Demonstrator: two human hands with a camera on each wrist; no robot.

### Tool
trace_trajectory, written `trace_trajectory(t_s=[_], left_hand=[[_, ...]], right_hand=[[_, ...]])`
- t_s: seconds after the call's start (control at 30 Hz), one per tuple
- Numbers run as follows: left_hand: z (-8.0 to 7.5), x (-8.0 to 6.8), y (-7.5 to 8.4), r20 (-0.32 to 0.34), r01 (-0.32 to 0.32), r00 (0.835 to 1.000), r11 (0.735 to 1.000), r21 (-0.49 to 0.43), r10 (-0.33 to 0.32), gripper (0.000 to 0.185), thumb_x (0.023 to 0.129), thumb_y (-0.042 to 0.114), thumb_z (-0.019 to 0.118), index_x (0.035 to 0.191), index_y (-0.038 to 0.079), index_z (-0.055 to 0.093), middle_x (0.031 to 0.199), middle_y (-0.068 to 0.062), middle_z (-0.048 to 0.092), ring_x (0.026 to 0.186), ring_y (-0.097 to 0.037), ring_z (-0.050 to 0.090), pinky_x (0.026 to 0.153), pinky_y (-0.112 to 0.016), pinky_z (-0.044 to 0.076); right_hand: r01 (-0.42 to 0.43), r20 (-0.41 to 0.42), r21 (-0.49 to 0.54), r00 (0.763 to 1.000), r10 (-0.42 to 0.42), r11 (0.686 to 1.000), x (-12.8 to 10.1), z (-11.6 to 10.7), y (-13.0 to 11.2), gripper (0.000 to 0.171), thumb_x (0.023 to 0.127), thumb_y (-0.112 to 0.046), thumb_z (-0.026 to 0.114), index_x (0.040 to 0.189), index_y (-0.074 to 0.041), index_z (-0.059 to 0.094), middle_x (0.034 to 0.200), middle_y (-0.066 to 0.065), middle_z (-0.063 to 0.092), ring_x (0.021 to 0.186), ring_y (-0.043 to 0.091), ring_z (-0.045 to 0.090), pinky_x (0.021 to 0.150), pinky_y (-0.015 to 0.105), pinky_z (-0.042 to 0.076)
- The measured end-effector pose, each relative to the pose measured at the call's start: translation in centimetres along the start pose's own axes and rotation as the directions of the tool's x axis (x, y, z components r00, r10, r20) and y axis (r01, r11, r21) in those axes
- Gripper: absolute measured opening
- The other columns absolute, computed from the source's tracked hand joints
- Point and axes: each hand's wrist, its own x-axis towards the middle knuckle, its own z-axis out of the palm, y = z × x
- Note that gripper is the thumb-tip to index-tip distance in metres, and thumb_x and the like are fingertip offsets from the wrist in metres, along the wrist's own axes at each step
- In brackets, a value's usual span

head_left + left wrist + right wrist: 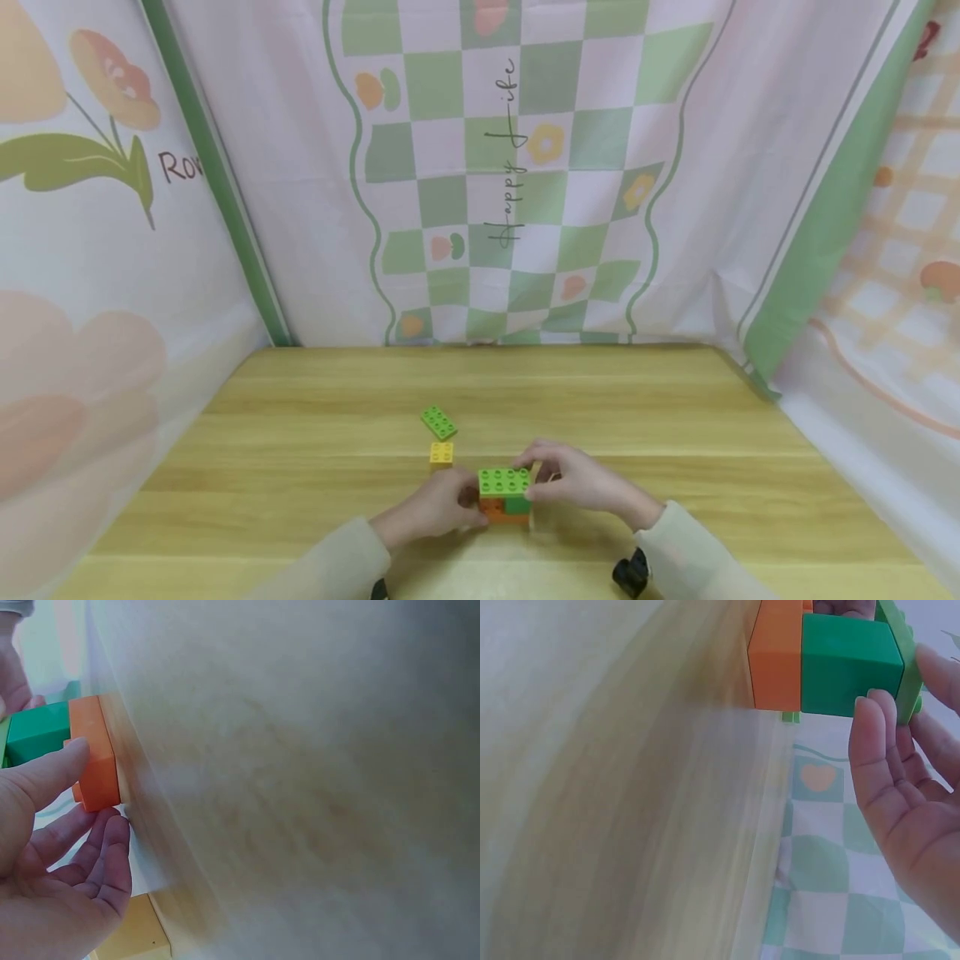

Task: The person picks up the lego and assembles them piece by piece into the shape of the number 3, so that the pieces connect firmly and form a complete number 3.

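Note:
A small stack of toy building bricks stands on the table in front of me. At its base is an orange brick, with a dark green brick standing on its right part. A thin light green brick with studs lies across the top. My left hand grips the orange brick by its left end, the thumb on the near side and fingertips at the end. On the right, my right hand pinches the light green brick's end, with fingertips close to the dark green brick.
A yellow brick stands just behind my left hand. Farther back lies another light green studded brick. The wooden table ends at a hanging checked cloth, with printed cloths on both sides.

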Motion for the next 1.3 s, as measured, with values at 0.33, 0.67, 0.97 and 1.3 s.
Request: trace_trajectory(t_s=[0.33,0.67,0.97,1.3], left_hand=[[0.01,0.04,-0.19,0.004,0.0,1.0,1.0,0.002,0.0,0.032,0.071,0.012,0.078,0.101,0.008,0.067,0.092,0.004,0.064,0.083,-0.007,0.057,0.077,-0.024,0.046],[-0.05,-0.02,-0.09,0.013,0.012,1.0,1.0,-0.009,-0.012,0.032,0.071,0.012,0.078,0.101,0.009,0.066,0.088,0.007,0.061,0.078,-0.005,0.054,0.072,-0.024,0.046],[-0.13,-0.23,-0.12,0.026,0.011,1.0,1.0,-0.029,-0.011,0.032,0.073,0.014,0.077,0.102,0.011,0.066,0.085,0.009,0.059,0.077,-0.006,0.053,0.07,-0.024,0.045],[-0.21,-0.55,-0.3,0.003,0.024,1.0,0.999,-0.04,-0.024,0.032,0.073,0.015,0.077,0.102,0.01,0.065,0.086,0.009,0.057,0.078,-0.007,0.052,0.071,-0.024,0.045]], right_hand=[[-0.011,0.025,0.024,1.0,0.01,1.0,0.05,-0.1,0.76,0.04,0.086,-0.015,0.066,0.122,-0.004,0.056,0.106,0.007,0.053,0.081,0.019,0.059,0.072,0.031,0.05],[-0.047,0.018,0.054,0.999,0.046,0.997,-0.2,-0.17,0.63,0.038,0.085,-0.013,0.066,0.119,-0.002,0.055,0.097,0.012,0.056,0.079,0.02,0.058,0.069,0.03,0.049],[-0.031,0.012,0.039,0.999,0.031,0.999,-0.16,-0.15,0.71,0.037,0.085,-0.014,0.066,0.118,-0.002,0.056,0.096,0.01,0.057,0.079,0.018,0.058,0.069,0.03,0.049],[-0.032,0.007,0.045,0.999,0.032,0.998,-0.24,-0.12,0.52,0.036,0.085,-0.012,0.066,0.118,-0.002,0.056,0.096,0.01,0.056,0.078,0.019,0.058,0.068,0.029,0.049]])
